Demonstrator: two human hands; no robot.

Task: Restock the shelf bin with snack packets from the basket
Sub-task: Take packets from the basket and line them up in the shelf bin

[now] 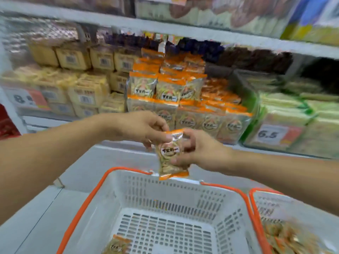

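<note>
An orange-topped snack packet (171, 154) hangs upright above the far rim of a white basket with an orange rim (86, 200). My right hand (200, 151) grips the packet from its right side, thumb on the front. My left hand (141, 129) pinches the packet's top edge from the left. One more packet (117, 245) lies at the basket's bottom, near the front left. The shelf bin (251, 92) straight ahead holds several stacked rows of the same orange packets (170, 90).
A second orange-rimmed basket (264, 202) with several packets stands at the lower right. Yellow packs (86, 92) fill the shelf to the left, green packs (286, 114) to the right. Price tags (273, 134) hang on the shelf front. Another shelf board (183, 31) runs above.
</note>
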